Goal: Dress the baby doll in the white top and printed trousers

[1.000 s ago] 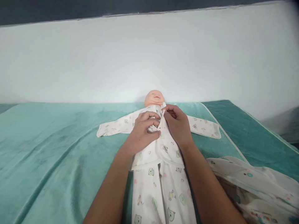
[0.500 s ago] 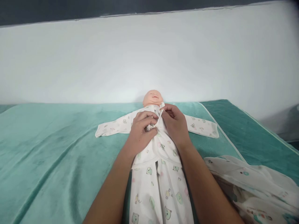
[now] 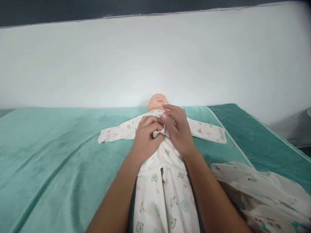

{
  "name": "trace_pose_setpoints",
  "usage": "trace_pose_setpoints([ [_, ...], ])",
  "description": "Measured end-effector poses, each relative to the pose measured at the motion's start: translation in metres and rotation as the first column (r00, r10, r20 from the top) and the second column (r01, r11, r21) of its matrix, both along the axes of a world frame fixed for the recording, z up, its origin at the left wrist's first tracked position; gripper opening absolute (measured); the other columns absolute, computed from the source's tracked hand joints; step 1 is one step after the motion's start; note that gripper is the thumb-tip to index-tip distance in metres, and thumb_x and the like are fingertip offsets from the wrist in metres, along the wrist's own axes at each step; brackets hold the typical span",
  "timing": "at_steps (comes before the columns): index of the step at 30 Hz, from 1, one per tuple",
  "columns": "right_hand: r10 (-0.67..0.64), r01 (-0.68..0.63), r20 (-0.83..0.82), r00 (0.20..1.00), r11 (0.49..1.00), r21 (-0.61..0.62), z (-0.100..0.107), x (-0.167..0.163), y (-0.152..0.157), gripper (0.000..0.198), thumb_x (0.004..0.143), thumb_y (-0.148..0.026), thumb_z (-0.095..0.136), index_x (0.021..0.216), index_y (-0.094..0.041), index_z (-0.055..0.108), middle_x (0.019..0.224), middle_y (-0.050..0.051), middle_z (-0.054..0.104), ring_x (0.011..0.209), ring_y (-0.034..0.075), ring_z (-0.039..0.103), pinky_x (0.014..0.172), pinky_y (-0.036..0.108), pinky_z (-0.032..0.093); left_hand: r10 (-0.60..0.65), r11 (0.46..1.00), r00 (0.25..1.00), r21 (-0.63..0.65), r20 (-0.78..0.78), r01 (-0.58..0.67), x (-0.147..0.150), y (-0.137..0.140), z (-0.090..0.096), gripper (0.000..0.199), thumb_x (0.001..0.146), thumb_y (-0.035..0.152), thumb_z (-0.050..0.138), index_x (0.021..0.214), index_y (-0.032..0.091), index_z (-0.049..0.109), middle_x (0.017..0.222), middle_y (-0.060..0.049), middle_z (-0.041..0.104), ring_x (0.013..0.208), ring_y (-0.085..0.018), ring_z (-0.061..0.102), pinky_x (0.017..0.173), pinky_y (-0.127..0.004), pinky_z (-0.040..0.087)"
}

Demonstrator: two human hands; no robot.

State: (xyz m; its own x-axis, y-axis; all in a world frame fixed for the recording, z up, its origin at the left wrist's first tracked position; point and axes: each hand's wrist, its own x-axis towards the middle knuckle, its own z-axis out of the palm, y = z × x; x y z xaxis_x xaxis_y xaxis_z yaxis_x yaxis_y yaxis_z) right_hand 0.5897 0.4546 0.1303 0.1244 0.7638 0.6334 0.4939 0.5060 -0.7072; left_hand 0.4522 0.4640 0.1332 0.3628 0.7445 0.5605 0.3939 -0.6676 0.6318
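A baby doll (image 3: pixel 156 101) lies on its back, head toward the wall. It is dressed in a white baby top (image 3: pixel 167 157) with small animal prints, its sleeves spread to both sides, and matching trousers (image 3: pixel 150 200). Over the chest, my left hand (image 3: pixel 148 134) is closed, pinching a fold of the top's front between thumb and fingers. Right beside it, my right hand (image 3: pixel 178 129) holds the top's front edge with thumb and forefinger, its other fingers bent near the doll's chin. The fastening under my fingers is hidden.
A teal blanket (image 3: pixel 60 145) with creases covers the surface. At the lower right lies a heap of white printed cloth (image 3: pixel 262 184). A white wall (image 3: pixel 155 58) rises just behind the doll's head, with a dark band along the top.
My right hand has drawn closer to the left, and the flap it held up near the collar is lowered to the chest. My left hand stays nearly in place.
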Motion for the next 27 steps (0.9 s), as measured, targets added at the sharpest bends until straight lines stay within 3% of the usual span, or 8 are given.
trace_pose_setpoints([
  [6, 0.008, -0.01, -0.028, 1.0, 0.997, -0.07, -0.002, 0.0, 0.002, 0.018, 0.095, -0.039, 0.05, 0.088, -0.026, 0.06, 0.124, 0.005, 0.061, 0.126, 0.022, 0.046, 0.107, 0.044, 0.035, 0.02, 0.998, 1.0, -0.066, -0.023, -0.022, 0.0, -0.002, 0.003, 0.017, 0.075, 0.006, 0.052, 0.072, 0.022, 0.053, 0.099, -0.002, 0.062, 0.102, -0.02, 0.052, 0.09, -0.036, 0.044],
  [12, 0.046, -0.044, 0.026, 0.999, 0.995, -0.085, -0.004, 0.002, 0.004, 0.032, 0.097, -0.042, 0.046, 0.076, -0.025, 0.063, 0.114, 0.006, 0.064, 0.127, 0.023, 0.047, 0.108, 0.045, 0.035, 0.0, 0.998, 1.0, -0.055, 0.002, 0.0, -0.001, -0.002, 0.003, 0.012, 0.078, 0.01, 0.053, 0.074, 0.021, 0.051, 0.098, -0.002, 0.058, 0.096, -0.018, 0.051, 0.083, -0.034, 0.044],
  [19, 0.087, -0.084, 0.036, 0.996, 0.993, -0.083, 0.001, 0.002, 0.0, 0.039, 0.097, -0.041, 0.047, 0.067, -0.026, 0.068, 0.121, 0.003, 0.065, 0.127, 0.023, 0.047, 0.108, 0.044, 0.035, -0.014, 0.995, 1.0, -0.101, 0.025, 0.017, -0.002, -0.003, 0.004, 0.014, 0.078, 0.009, 0.053, 0.073, 0.021, 0.048, 0.102, -0.002, 0.06, 0.099, -0.018, 0.051, 0.073, -0.03, 0.044],
  [27, 0.029, -0.035, -0.054, 0.998, 0.992, -0.12, 0.002, 0.0, 0.0, 0.042, 0.095, -0.042, 0.051, 0.06, -0.026, 0.067, 0.103, 0.001, 0.072, 0.114, 0.023, 0.056, 0.098, 0.043, 0.042, -0.108, 0.972, 0.994, -0.21, 0.001, 0.106, -0.011, 0.0, 0.007, 0.008, 0.084, 0.02, 0.06, 0.077, 0.022, 0.061, 0.11, -0.003, 0.063, 0.114, -0.021, 0.051, 0.09, -0.036, 0.046],
])
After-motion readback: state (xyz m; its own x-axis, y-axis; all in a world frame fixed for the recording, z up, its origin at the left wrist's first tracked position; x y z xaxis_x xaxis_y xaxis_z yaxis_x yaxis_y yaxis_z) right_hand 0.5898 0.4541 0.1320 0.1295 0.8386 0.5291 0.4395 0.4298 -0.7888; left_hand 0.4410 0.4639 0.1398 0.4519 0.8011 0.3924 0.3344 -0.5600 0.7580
